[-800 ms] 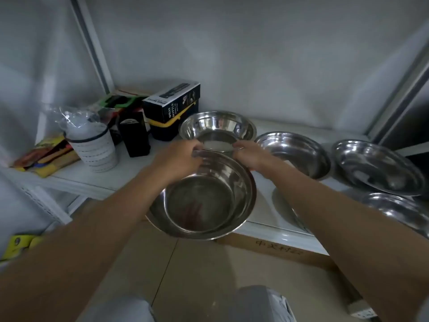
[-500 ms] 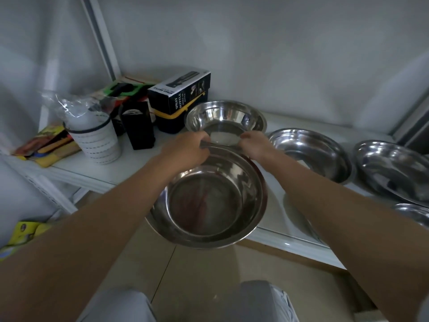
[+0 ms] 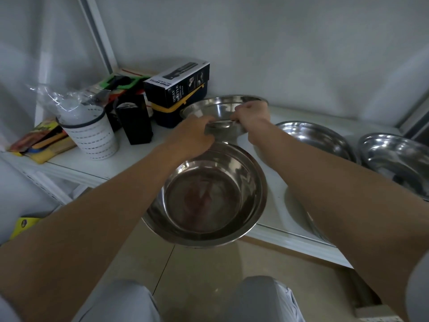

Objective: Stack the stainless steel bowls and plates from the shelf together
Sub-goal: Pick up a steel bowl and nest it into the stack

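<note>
A large stainless steel bowl point(image 3: 209, 194) hangs out over the front edge of the white shelf point(image 3: 274, 231), and my left hand point(image 3: 192, 135) grips its far rim. Behind it stands a smaller steel bowl point(image 3: 218, 110); my right hand point(image 3: 251, 113) is closed on that bowl's right rim. To the right, two shallow steel plates point(image 3: 315, 138) point(image 3: 399, 159) lie on the shelf. The rim of another plate point(image 3: 312, 223) peeks out from under my right forearm, which hides most of it.
On the left of the shelf stand a white perforated holder point(image 3: 92, 138) with a plastic bag, a black box point(image 3: 134, 122), a spray bottle carton point(image 3: 178, 87) on a dark case, and flat packets point(image 3: 39, 140). The wall is close behind; tiled floor lies below.
My right hand left the large bowl's rim and took hold of the smaller bowl's rim behind it. My left hand keeps holding the large bowl.
</note>
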Motion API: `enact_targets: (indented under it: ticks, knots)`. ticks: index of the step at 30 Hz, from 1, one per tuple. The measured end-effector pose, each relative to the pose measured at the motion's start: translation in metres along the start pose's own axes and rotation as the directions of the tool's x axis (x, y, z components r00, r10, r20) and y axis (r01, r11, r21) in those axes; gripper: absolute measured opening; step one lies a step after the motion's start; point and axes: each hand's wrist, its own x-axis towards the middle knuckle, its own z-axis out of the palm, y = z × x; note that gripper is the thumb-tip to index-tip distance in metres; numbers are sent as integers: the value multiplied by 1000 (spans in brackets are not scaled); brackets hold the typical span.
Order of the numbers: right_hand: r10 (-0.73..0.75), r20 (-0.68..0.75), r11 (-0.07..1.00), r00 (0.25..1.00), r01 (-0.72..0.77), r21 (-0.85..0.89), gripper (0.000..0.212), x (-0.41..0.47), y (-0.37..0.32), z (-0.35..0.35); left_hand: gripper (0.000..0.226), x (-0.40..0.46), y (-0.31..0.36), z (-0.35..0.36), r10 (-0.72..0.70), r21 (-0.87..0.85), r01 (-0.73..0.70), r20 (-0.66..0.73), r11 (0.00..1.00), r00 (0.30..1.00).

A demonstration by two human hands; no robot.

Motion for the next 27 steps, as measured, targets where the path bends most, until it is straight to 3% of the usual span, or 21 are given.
enact_targets:
  ticks: [5,11,15,18,22,27]
  knots:
    - [8,-151,1000,988,-4,28,22,2,-9,-1,51,2,-3,-3,-4,-87,4,-4,996,1000]
    - [-3,-274,996,962,28,87,17,0,-21,-14,53,-3,-1,-5,-159,-337,157,22,929,987]
    - [-18,-296,977,955,79,196,21,-10,-24,-27,18,-5,9,-10,-231,-531,233,72,815,970]
    - [-31,-318,955,947,122,270,29,-21,-33,-37,34,-6,13,-11,-272,-647,258,81,717,959]
    - [-53,-319,940,946,155,305,33,-42,-43,-50,21,-10,17,-24,-457,-812,298,43,502,888]
    - [-105,-175,924,979,161,347,32,-75,-49,-61,18,-35,4,-46,-524,-906,303,110,297,844]
